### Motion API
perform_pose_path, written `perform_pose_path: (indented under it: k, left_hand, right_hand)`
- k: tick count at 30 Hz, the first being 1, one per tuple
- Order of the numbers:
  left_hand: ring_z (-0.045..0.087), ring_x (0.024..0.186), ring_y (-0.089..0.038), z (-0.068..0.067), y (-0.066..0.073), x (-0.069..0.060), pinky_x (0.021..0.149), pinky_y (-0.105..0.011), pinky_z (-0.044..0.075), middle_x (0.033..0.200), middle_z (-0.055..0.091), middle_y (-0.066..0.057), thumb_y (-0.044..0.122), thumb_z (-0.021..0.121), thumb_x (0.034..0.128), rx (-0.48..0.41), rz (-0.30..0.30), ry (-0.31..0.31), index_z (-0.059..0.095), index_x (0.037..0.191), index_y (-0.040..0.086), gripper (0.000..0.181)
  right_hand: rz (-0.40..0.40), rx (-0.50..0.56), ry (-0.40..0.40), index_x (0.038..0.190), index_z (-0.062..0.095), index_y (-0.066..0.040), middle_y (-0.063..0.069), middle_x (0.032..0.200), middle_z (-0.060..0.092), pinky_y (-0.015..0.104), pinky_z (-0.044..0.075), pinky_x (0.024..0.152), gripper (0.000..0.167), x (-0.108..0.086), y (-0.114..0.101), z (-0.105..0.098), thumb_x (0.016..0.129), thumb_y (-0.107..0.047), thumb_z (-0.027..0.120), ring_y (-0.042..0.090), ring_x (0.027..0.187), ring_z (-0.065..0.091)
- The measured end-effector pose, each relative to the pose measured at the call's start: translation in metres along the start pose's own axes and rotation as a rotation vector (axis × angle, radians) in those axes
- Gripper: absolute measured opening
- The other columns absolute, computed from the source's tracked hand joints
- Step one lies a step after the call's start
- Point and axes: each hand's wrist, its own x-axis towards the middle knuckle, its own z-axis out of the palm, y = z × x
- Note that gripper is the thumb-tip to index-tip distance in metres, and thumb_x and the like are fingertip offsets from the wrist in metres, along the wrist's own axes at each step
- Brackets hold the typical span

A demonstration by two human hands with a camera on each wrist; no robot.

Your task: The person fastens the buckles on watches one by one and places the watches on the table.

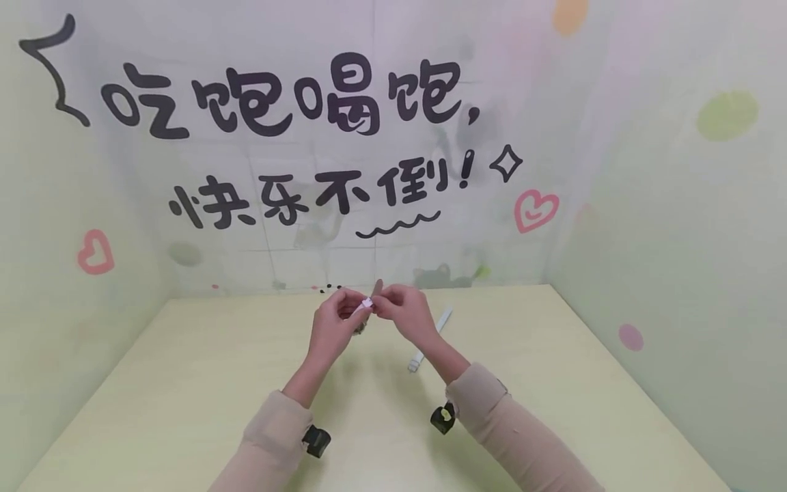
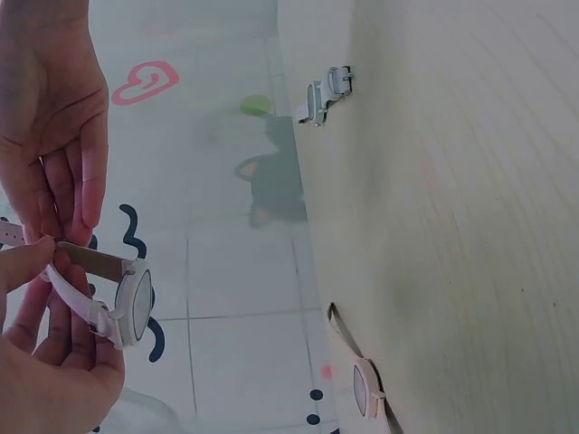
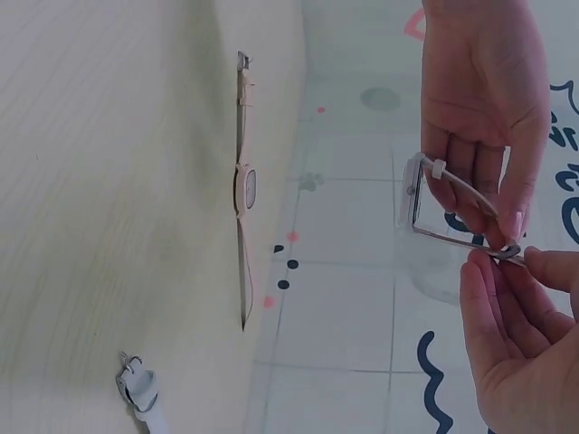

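Both hands are raised above the table, working at a wristwatch (image 2: 136,303) with a pale strap and a light case. The strap is bent into a loop, its ends meeting at a metal buckle (image 3: 508,253). My left hand (image 1: 335,324) pinches the strap near the buckle between thumb and fingers. From the right, my right hand (image 1: 407,314) meets it, thumb and fingertips pinching the strap at the buckle. Fingers partly hide the buckle, so whether the strap is through it I cannot tell.
On the pale wood table (image 1: 504,383) lies a white-strapped watch (image 1: 444,320), to the right near my right wrist. A pale pink watch (image 3: 245,190) rests on the table under the hands. A printed wall (image 1: 369,263) stands behind the table.
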Motion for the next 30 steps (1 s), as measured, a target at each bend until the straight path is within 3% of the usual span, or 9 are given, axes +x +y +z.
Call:
perform_pose_path:
  k: [3,8,11,17,22,30]
  left_hand:
    - [0.067,0.097,-0.021,0.002,-0.001,0.0,0.081,-0.017,0.053,0.107,0.072,-0.011,0.018,0.07,0.0932,0.006,-0.009,-0.004,0.067,0.112,0.008,0.022]
    - [0.065,0.097,-0.021,0.004,-0.001,0.0,0.089,-0.031,0.057,0.107,0.071,-0.012,0.017,0.071,0.0919,0.033,-0.024,-0.003,0.067,0.112,0.006,0.023]
    - [0.066,0.097,-0.022,0.003,-0.002,0.001,0.092,-0.037,0.057,0.107,0.071,-0.013,0.016,0.071,0.0919,0.036,-0.019,-0.007,0.068,0.112,0.005,0.023]
    - [0.065,0.094,-0.018,-0.003,-0.002,0.004,0.084,-0.023,0.055,0.109,0.072,-0.013,0.017,0.071,0.0927,0.056,-0.011,-0.018,0.071,0.114,0.008,0.024]
    - [0.062,0.09,-0.015,-0.011,-0.003,0.007,0.075,-0.014,0.05,0.111,0.073,-0.014,0.017,0.073,0.0916,0.05,-0.051,0.005,0.073,0.118,0.009,0.027]
    - [0.065,0.089,-0.009,-0.008,-0.004,0.008,0.076,-0.012,0.05,0.113,0.073,-0.016,0.018,0.074,0.0908,-0.008,-0.079,-0.019,0.071,0.119,0.006,0.03]
  right_hand:
    - [0.009,0.014,-0.007,0.101,0.072,0.005,0.021,0.096,0.074,0.031,0.062,0.079,0.02,-0.001,0.002,-0.002,0.096,-0.014,0.065,0.024,0.085,0.074]
    - [0.033,0.04,-0.02,0.106,0.071,0.003,0.021,0.103,0.073,0.033,0.061,0.084,0.025,-0.001,0.006,-0.003,0.096,-0.019,0.066,0.027,0.094,0.073]
    - [0.009,0.065,-0.022,0.109,0.07,0.003,0.021,0.108,0.072,0.036,0.059,0.089,0.026,0.0,0.008,-0.004,0.095,-0.019,0.068,0.031,0.101,0.072]
    - [-0.105,0.102,-0.02,0.117,0.066,0.002,0.02,0.113,0.072,0.034,0.058,0.092,0.027,0.003,0.006,-0.004,0.095,-0.013,0.068,0.03,0.107,0.07]
    - [-0.182,0.125,-0.022,0.112,0.061,0.001,0.021,0.11,0.073,0.031,0.059,0.09,0.023,0.007,0.002,-0.002,0.093,-0.01,0.069,0.029,0.103,0.071]
    - [-0.194,0.075,0.011,0.104,0.066,-0.001,0.018,0.104,0.073,0.023,0.056,0.082,0.017,0.006,0.006,-0.004,0.092,-0.012,0.071,0.019,0.096,0.07]
